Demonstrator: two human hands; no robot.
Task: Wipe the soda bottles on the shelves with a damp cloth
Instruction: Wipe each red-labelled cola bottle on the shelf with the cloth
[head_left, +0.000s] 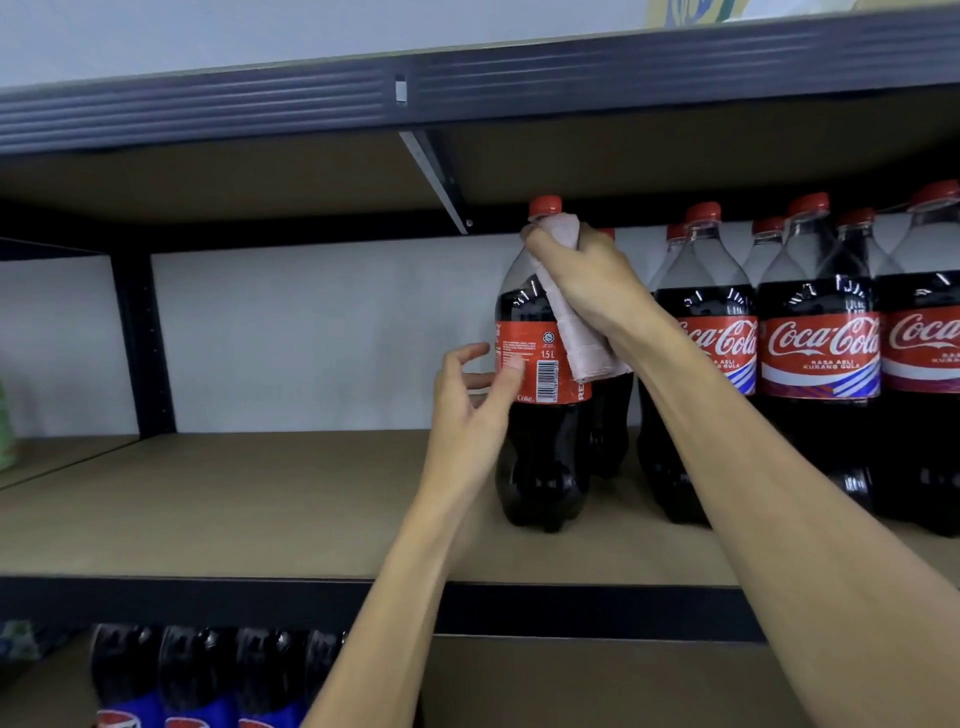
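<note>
The right hand (587, 270) and cloth (582, 332) hide the front bottle's (540, 374) shoulder. Rear bottle (610, 415): mostly hidden behind them. Rightmost bottle (930, 343): cut by the frame edge. Lower-shelf bottles (197, 675): cut at the bottom, blurred. Green item (6, 426): cropped, unidentifiable.

Tan shelf board (249, 499), upright cola bottles (818, 364) standing right

Right hand (587, 275) presses a pink cloth (571, 317) on the cola bottle (540, 415); left hand (467, 395) touches its label
</note>
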